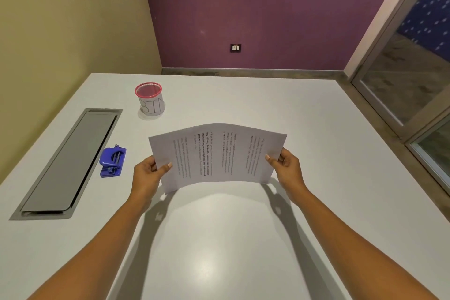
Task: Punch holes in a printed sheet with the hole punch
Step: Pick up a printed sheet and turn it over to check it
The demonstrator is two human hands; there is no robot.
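A printed sheet [217,154] is held above the white table [316,129], turned sideways and bowed upward in the middle. My left hand [147,174] pinches its left short edge, thumb on top. My right hand [287,169] pinches the right short edge the same way. The blue hole punch [113,162] stands on the table to the left of my left hand, apart from it and untouched.
A small cup with a pink mesh rim and a label reading BIN [150,101] stands at the back left. A long grey cable flap [70,163] is set into the table along its left side. The yellow wall runs close on the left.
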